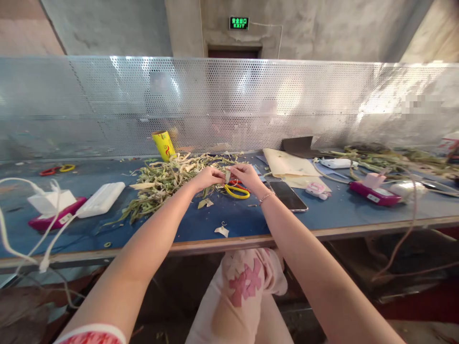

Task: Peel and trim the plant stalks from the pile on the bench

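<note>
My left hand (210, 177) and my right hand (244, 175) meet above the middle of the blue table, fingertips pinched. Between them is a small pale green piece of leaf (227, 177), which both hold at its edges. Just below and beyond the right fingers lie scissors with a yellow and a red handle loop (237, 193), their blades hidden. A heap of wilted green and straw-coloured leaves (154, 184) spreads beside and behind my left hand. Close to my right wrist, a dark-screened phone (288, 196) lies flat.
A yellow cardboard tube (164, 145) leans behind the leaves. To the left are a white power bank (101, 199), a magenta power strip (68, 218) and cables. Beige paper (289, 165), a pink case (317, 190) and another magenta strip (375, 193) lie right. A perforated metal screen (215, 102) borders the back.
</note>
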Available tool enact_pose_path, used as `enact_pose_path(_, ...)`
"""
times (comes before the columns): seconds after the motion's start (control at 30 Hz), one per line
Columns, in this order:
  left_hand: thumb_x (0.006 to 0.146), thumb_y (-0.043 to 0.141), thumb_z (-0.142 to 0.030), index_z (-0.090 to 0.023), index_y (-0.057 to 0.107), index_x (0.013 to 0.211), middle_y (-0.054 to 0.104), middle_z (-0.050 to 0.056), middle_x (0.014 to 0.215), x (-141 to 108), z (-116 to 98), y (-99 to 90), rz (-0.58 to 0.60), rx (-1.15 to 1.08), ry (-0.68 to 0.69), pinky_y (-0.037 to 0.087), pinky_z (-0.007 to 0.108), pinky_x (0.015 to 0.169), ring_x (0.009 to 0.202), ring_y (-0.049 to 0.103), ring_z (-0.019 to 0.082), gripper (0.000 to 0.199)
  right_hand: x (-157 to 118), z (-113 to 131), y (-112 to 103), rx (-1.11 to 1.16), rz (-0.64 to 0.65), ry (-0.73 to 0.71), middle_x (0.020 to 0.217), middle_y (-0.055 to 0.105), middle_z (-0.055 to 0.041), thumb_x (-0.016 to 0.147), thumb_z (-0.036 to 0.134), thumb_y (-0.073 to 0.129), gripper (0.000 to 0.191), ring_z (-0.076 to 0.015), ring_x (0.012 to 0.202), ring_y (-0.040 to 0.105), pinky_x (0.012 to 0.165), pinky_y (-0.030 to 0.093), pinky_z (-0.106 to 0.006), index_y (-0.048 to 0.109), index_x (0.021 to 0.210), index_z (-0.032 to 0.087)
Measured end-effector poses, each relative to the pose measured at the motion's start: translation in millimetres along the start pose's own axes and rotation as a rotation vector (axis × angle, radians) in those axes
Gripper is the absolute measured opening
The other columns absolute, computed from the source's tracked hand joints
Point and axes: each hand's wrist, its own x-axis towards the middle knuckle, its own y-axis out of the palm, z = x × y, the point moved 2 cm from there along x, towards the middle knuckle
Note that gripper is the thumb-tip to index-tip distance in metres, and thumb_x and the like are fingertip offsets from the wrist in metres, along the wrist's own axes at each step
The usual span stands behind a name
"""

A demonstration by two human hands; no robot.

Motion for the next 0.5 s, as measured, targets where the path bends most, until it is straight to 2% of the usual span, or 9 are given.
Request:
enact_pose_path(0.17,0.058,0.059,-0.013,-0.012,0.067,0.07,0.065,0.001,0.063,-0.6,-0.9,1.5,0.015,0.006,-0.002,0.043,0.024,0.068,0.063,0.057,0.01,0.014,-0.1,-2.2,-0.5,-0.008,-0.024,0.05,0.064,0.065,-0.0013,0.06,0.036,0.066,0.022,-0.0112,0.06,0.059,0.065,0.051,-0.027,0.067,0.068,0.016)
enact_pose_path(0.33,0.058,0.059,-0.013,-0.012,0.067,0.069,0.065,0.001,0.062,-1.5,-2.2,2.4,0.022,-0.037,-0.018,0.044,0.023,0.066,0.062,0.057,0.01,0.014,1.5,-3.3,-3.5,-0.089,-0.039,0.011,0.063,0.065,-0.0013,0.058,0.033,0.066,0.019,-0.0108,0.057,0.058,0.062,0.051,-0.027,0.066,0.068,0.016)
enact_pose_path(0.5,0.057,0.059,-0.013,-0.012,0.068,0.068,0.065,0.001,0.062,-2.6,-3.8,2.1,0.023,-0.023,-0.025,0.043,0.023,0.066,0.062,0.057,0.01,0.014,0.7,-2.5,-4.2,-0.058,-0.003,0.003,0.065,0.065,-0.0017,0.052,0.032,0.07,0.021,-0.0105,0.059,0.058,0.061,0.049,-0.026,0.064,0.064,0.016)
